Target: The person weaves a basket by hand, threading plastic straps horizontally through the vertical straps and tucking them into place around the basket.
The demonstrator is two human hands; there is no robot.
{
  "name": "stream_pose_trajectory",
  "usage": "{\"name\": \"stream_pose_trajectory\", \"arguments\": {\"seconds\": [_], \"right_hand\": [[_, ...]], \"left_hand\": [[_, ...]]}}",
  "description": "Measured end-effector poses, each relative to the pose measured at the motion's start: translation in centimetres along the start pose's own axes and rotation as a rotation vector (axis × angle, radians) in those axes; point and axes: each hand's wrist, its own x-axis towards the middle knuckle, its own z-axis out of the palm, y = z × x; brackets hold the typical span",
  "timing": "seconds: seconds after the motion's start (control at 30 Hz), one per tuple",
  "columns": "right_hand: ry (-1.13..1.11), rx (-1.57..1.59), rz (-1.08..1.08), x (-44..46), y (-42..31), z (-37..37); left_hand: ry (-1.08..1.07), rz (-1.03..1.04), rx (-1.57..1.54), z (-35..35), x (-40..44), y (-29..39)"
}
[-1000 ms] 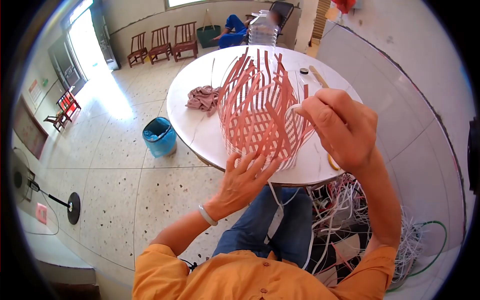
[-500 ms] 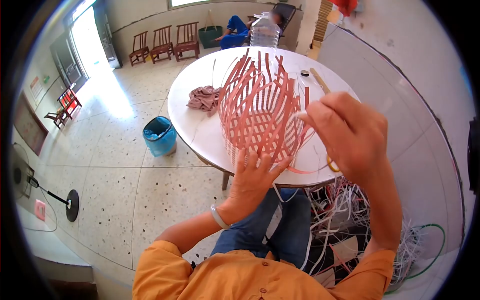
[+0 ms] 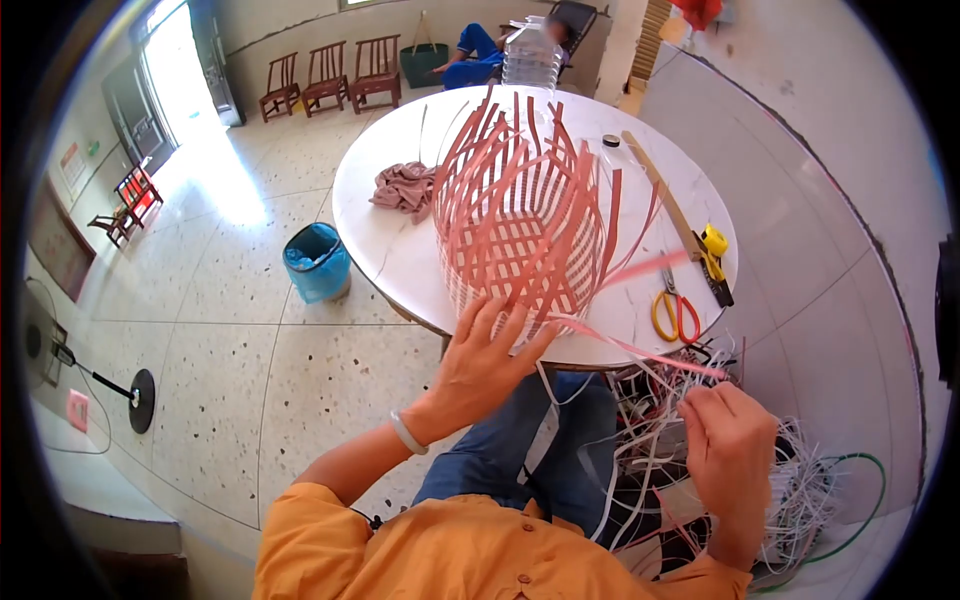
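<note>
A half-woven basket [image 3: 520,240] of pink and white plastic strips stands on the round table, with loose pink strip ends rising and crossing over its opening. My left hand [image 3: 480,360] lies against its near side, fingers spread. Off the table's near right edge, my right hand [image 3: 730,430] is closed in a pinch on a thin white plastic strip [image 3: 640,368] running from the basket. A pink strip [image 3: 650,352] stretches alongside it, its end just above my knuckles. Scissors [image 3: 677,312] with red and yellow handles lie right of the basket.
The round white table [image 3: 385,255] also bears a crumpled cloth [image 3: 405,188], a wooden ruler [image 3: 660,195], a yellow tape measure [image 3: 713,240] and a clear bottle [image 3: 530,55]. Tangled strips [image 3: 800,500] lie below right. A lined bin [image 3: 318,265] stands left; a person [image 3: 475,60] reclines behind.
My right hand has swung down and right, away from the basket, drawing the white strip out past the table edge. Scissors and tape measure are now uncovered. My left hand stays at the basket.
</note>
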Motion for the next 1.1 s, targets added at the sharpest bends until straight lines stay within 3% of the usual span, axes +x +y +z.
{"name": "stream_pose_trajectory", "arguments": {"seconds": [0.03, 0.1, 0.2, 0.23, 0.33, 0.57, 0.77, 0.9, 0.97, 1.1], "right_hand": [[-0.002, 0.005, 0.003, -0.3, 1.5, 1.4], [0.006, 0.329, 0.092, -0.7, 3.9, 4.4], [-0.027, 0.285, 0.102, -0.9, 5.9, 7.8], [-0.132, 0.212, 0.139, -0.8, 6.3, 8.3], [-0.088, 0.176, 0.229, 0.5, 5.6, 10.0], [0.209, 0.504, -0.056, 5.6, 0.9, 14.5], [0.206, 0.742, 0.001, 6.2, 0.5, 18.6], [0.132, 0.763, 0.019, 6.0, 0.5, 18.8], [0.358, 0.671, -0.03, 5.9, -0.2, 17.9], [0.436, 0.615, -0.144, 5.5, -1.8, 16.4]], "left_hand": [[-0.009, -0.013, -0.083, -0.2, -0.4, -0.3], [-0.024, -0.024, -0.164, -0.3, -1.1, -0.9], [-0.027, 0.007, -0.134, 0.2, -1.4, -1.3], [-0.029, -0.01, -0.143, 0.1, -1.4, -1.2], [-0.04, -0.039, -0.169, 0.0, -1.3, -1.0], [0.001, -0.001, -0.133, 0.2, -1.6, -1.2], [-0.011, 0.017, -0.139, 0.5, -2.1, -1.8], [0.047, -0.004, -0.271, 0.5, -1.8, -2.4], [0.164, -0.065, -0.31, 0.7, -2.5, -3.0], [0.17, -0.194, -0.316, 1.0, -3.5, -3.7]]}}
